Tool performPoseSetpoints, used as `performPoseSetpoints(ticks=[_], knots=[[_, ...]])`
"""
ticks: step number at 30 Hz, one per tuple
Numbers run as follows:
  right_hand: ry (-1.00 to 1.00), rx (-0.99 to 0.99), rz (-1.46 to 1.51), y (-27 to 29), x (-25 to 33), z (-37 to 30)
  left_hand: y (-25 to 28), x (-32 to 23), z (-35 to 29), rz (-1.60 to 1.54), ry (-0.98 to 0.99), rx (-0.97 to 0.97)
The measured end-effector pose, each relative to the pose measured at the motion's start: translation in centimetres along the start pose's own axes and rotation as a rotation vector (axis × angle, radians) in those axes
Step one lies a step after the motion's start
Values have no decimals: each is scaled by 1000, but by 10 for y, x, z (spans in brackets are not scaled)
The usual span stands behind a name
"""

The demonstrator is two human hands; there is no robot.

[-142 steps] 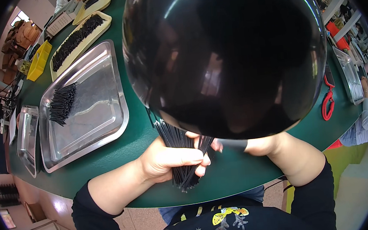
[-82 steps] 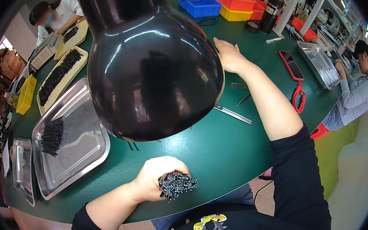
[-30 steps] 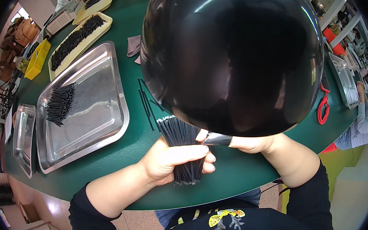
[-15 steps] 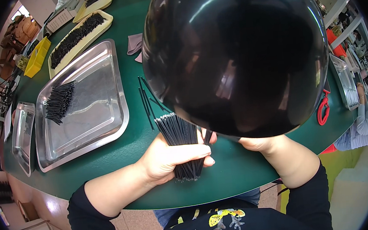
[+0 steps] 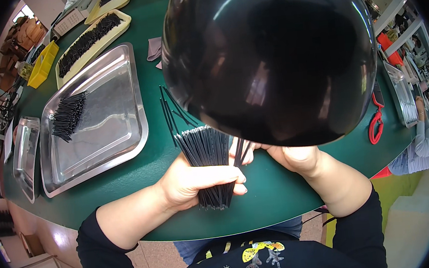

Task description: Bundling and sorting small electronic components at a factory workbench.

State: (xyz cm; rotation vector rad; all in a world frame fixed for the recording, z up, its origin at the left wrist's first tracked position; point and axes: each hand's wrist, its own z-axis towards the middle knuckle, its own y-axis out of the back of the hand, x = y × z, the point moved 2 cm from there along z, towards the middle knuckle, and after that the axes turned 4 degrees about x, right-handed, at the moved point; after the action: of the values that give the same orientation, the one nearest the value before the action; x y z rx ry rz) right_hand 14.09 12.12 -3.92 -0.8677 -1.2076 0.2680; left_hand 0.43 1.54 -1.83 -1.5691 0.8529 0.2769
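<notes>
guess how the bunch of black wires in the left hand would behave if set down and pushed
The bunch of wires would probably spread apart: its top fans out and nothing visible binds it beyond the left hand. The wires look fairly stiff, running nearly straight above and below the grip. Each is likely light, being so thin.

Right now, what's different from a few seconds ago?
The right hand has moved from beside the black lamp toward the person, near the bundle of black sticks. That bundle turned from end-on to lengthwise. The left hand still keeps its grip on it. The pile in the big metal tray stayed put.
</notes>
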Motion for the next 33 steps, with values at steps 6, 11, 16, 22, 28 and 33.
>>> performPoseSetpoints(ticks=[6, 11, 16, 22, 28, 33], knots=[[231, 190, -831, -30, 27, 1, 5, 1, 0, -20, 13, 40], [375, 58, -823, -32, 33, 3, 10, 2, -2, -86, -14, 51], [341, 54, -823, -32, 28, -2, 8, 3, -1, 22, -48, -71], [219, 136, -440, -23, 22, 5, 12, 5, 2, 22, -34, -59], [72, 87, 112, -22, 12, 6, 15, 3, -1, -65, 17, 31], [212, 297, -1022, -10, 9, 0, 14, 7, -1, -220, 68, 93]])
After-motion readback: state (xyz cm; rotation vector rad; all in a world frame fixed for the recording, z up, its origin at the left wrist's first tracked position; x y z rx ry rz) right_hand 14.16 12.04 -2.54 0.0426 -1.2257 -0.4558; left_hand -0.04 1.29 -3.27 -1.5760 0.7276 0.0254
